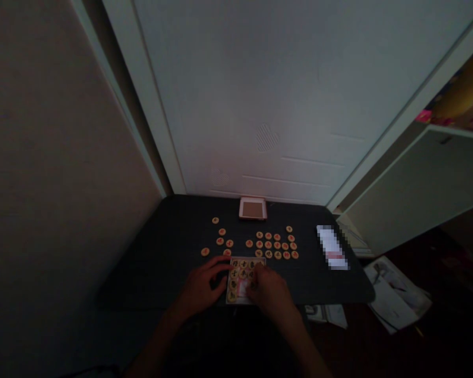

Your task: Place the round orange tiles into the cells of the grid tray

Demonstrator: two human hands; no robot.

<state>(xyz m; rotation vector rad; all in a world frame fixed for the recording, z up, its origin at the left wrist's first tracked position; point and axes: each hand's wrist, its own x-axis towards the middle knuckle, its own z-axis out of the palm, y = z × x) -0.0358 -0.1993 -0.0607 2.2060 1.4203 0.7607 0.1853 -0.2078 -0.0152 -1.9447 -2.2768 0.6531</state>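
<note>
A shallow clear box [229, 300] sits at the near edge of the dark table. Round wooden Chinese chess pieces [233, 284] with dark characters line its top rows and left column, and a pink-and-white patch [242, 287] shows on its floor. My left hand [203, 284] is curved around the box's left side, fingers at the far left corner and thumb against the side. Over the box's right part is my right hand [271, 290], its fingers bent together among the pieces. Whatever lies between those fingertips is hidden.
Loose chess pieces, mostly red-marked, lie in short rows [277, 245] and scattered at left [219, 241] on the table [161, 262]. An open box lid or tray [253, 210] stands by the back panel. A blurred-out phone-like object [333, 248] lies at right. Papers [396, 294] lie lower right.
</note>
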